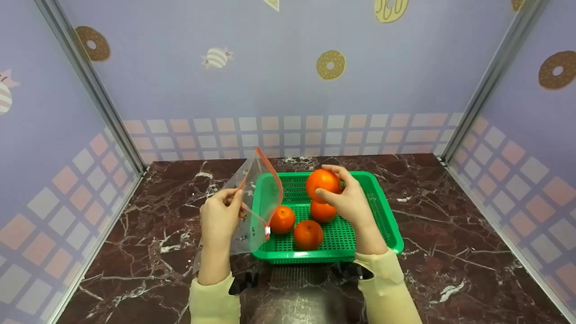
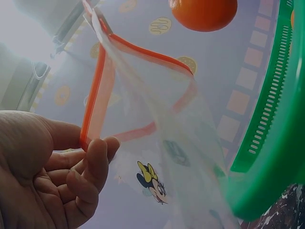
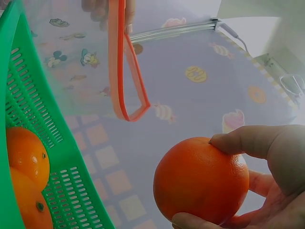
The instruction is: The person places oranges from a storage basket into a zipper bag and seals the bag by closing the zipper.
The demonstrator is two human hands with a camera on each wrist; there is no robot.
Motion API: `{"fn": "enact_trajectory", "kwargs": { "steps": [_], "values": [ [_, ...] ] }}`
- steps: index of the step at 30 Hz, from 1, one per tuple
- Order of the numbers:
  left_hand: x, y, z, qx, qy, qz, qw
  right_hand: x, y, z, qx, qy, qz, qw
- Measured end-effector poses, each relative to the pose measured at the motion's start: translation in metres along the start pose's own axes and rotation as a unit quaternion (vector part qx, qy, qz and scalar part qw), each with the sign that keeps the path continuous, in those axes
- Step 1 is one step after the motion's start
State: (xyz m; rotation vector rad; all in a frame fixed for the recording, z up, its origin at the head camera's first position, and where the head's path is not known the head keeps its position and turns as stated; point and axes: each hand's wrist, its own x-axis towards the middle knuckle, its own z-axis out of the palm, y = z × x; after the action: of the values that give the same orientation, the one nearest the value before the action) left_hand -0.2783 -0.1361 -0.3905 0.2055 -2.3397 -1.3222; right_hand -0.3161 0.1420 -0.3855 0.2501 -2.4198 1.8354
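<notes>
My left hand (image 1: 220, 218) pinches the red-edged rim of a clear zip bag (image 1: 263, 193) printed with cartoon figures. The bag's mouth gapes toward the right, and its white slider (image 1: 267, 230) hangs at the lower corner. In my right hand (image 1: 353, 198) an orange (image 1: 322, 184) is gripped between thumb and fingers, raised above a green plastic basket (image 1: 390, 220). Inside the basket lie three more oranges: one (image 1: 282, 219) by the bag, one (image 1: 308, 235) near the front, and one (image 1: 323, 210) partly hidden beneath the held fruit. The right wrist view shows the held orange (image 3: 200, 181) apart from the bag (image 3: 76, 62).
The basket rests on a dark red marbled tabletop (image 1: 153, 234). Lilac panels (image 1: 279, 90) with printed sweets and checks enclose the back and both sides, joined by metal corner posts (image 1: 490, 67). The bag overlaps the basket's left rim.
</notes>
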Motion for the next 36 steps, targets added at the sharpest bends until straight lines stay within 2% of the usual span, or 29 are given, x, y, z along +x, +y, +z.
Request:
{"fn": "enact_trajectory", "kwargs": {
  "steps": [18,26,36],
  "values": [
    [0.000,0.000,0.000,0.000,0.006,0.006,1.0000,0.000,-0.012,0.009,0.011,-0.014,-0.017,0.9997],
    [0.000,-0.001,0.000,-0.004,0.007,0.011,0.9999,0.002,-0.016,0.014,0.018,-0.020,-0.006,0.9996],
    [0.000,0.000,0.000,-0.010,0.001,0.007,0.9999,0.003,-0.021,0.020,0.002,-0.023,-0.013,0.9997]
  ]
}}
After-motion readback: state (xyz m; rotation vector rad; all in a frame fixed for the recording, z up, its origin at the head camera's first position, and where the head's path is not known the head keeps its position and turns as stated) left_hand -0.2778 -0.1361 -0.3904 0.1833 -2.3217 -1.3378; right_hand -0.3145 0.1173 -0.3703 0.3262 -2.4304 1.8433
